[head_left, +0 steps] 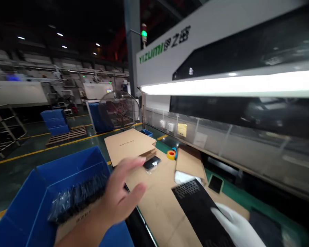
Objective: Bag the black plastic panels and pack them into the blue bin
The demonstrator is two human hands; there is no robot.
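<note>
My left hand [121, 193] is bare and slightly blurred. Its thumb and fingers are spread apart with nothing between them, above the workbench's left edge. My right hand [234, 221], in a white glove, grips the right side of a flat black panel [195, 214]. Rows of small openings pattern the panel's far end; its near end runs out of the picture. Past my left fingertips lies a small black piece in clear plastic [152, 164], beside a stack of flat cardboard sheets [130, 144].
A blue bin [74, 161] of plastic-wrapped dark pieces stands at left. On the cardboard-covered bench [159, 202] are yellow tape [171, 155], a cardboard piece [189, 161] and a phone [215, 183]. A large machine [159, 73] borders the right; a fan [119, 109] stands beyond.
</note>
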